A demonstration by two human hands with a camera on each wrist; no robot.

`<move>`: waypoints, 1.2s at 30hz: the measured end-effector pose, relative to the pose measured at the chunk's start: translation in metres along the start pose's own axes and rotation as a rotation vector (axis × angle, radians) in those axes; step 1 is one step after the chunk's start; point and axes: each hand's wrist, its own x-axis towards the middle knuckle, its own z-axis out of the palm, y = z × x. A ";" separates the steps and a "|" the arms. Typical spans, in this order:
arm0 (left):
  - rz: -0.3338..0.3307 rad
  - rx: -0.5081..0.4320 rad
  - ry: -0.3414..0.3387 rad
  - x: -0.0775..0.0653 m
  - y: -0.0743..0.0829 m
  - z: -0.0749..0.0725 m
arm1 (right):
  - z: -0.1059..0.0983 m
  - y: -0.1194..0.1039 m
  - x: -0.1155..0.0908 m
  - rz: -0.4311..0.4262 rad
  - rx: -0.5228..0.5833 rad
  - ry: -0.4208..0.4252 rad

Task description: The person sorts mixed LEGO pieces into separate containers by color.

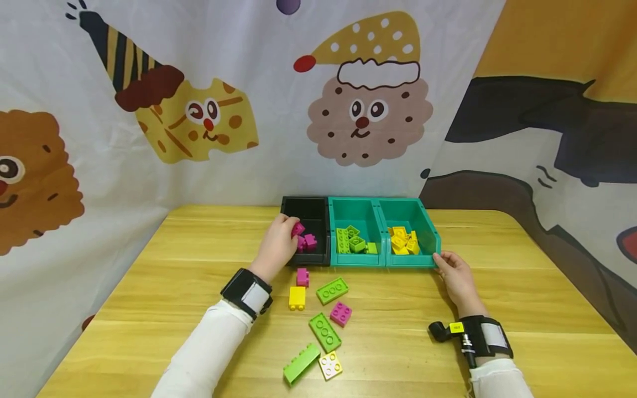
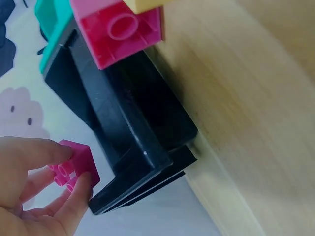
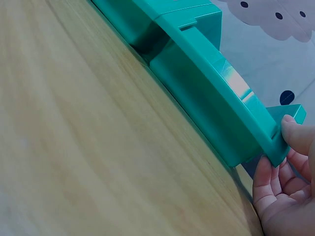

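Observation:
My left hand [image 1: 275,246] pinches a pink toy brick [image 2: 81,162] between thumb and fingers, at the left side of the black bin [image 1: 311,260]. Several pink bricks [image 1: 310,241] lie inside that bin. With thumb and fingers, my right hand [image 1: 457,279] grips the front right corner of the right teal bin [image 3: 211,93], which holds several yellow bricks [image 1: 404,241]. Between these two stands the middle teal bin [image 1: 358,260], with several green bricks [image 1: 356,243] in it.
On the wooden table [image 1: 199,276], in front of the bins, lie a pink brick [image 1: 302,277], a yellow brick [image 1: 297,297], another pink brick [image 1: 340,313], a pale brick [image 1: 330,365] and green bricks [image 1: 325,333]. Behind the bins hangs a printed cloth [image 1: 278,166].

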 end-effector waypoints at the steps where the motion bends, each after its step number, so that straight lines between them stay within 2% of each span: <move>1: 0.002 0.006 -0.003 0.003 0.000 0.002 | 0.000 0.000 0.000 -0.001 0.005 0.001; 4: 0.001 0.036 -0.016 0.010 0.000 0.007 | -0.001 0.000 0.000 -0.007 0.017 0.004; 9: -0.036 0.091 -0.052 0.018 0.003 0.012 | 0.000 0.001 0.001 -0.017 0.022 0.010; 15: -0.035 0.173 -0.044 0.025 0.001 0.019 | 0.001 0.001 0.003 -0.019 0.018 0.009; 22: -0.121 0.250 -0.133 0.033 0.002 0.030 | 0.005 0.000 0.001 -0.020 0.008 0.001; 28: -0.178 0.201 -0.180 0.038 0.005 0.040 | 0.001 0.003 0.001 -0.016 0.028 0.017; 36: -0.285 0.062 -0.180 0.038 0.005 0.045 | -0.001 0.002 0.002 -0.011 0.000 0.015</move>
